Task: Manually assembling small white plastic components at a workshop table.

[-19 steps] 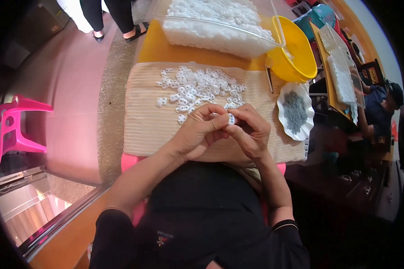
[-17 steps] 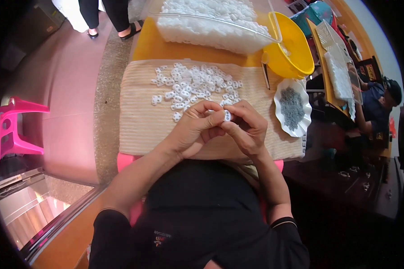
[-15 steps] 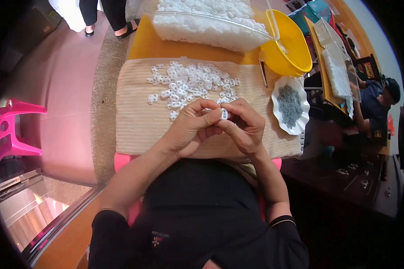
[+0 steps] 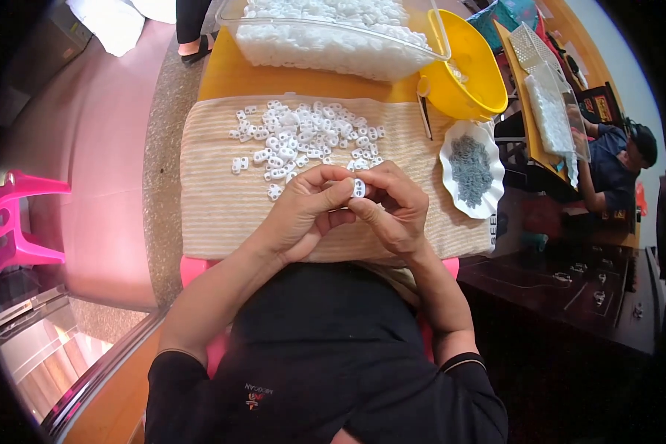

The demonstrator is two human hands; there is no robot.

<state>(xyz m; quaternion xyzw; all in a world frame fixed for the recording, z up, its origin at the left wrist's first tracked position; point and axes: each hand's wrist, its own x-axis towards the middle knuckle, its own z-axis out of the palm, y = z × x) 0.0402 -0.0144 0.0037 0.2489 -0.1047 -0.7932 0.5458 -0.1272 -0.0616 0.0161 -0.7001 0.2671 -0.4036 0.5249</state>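
Observation:
Between my fingertips is a small white oval plastic piece with two holes [image 4: 359, 188], its holed face turned up. My left hand [image 4: 314, 203] pinches it from the left between thumb and finger. My right hand [image 4: 394, 203] closes on it from the right, thumb below and fingers curled behind. Just beyond my hands a loose heap of similar white two-hole pieces [image 4: 303, 133] lies on a striped beige cloth [image 4: 222, 214]. A white scalloped dish [image 4: 451, 196] to the right holds a pile of tiny grey metal parts [image 4: 470, 170], possibly springs.
At the back stands a clear plastic bin [image 4: 333, 33] full of white pieces. A yellow basin [image 4: 488, 103] sits beside it, with a slim dark-and-white tool [image 4: 425, 111] nearby. A pink stool [image 4: 26, 222] is at left. Another person [image 4: 614, 163] works at right.
The whole view has shifted a little, so things sit further left. My hands keep their pinch on the white piece, which now shows its holes more plainly.

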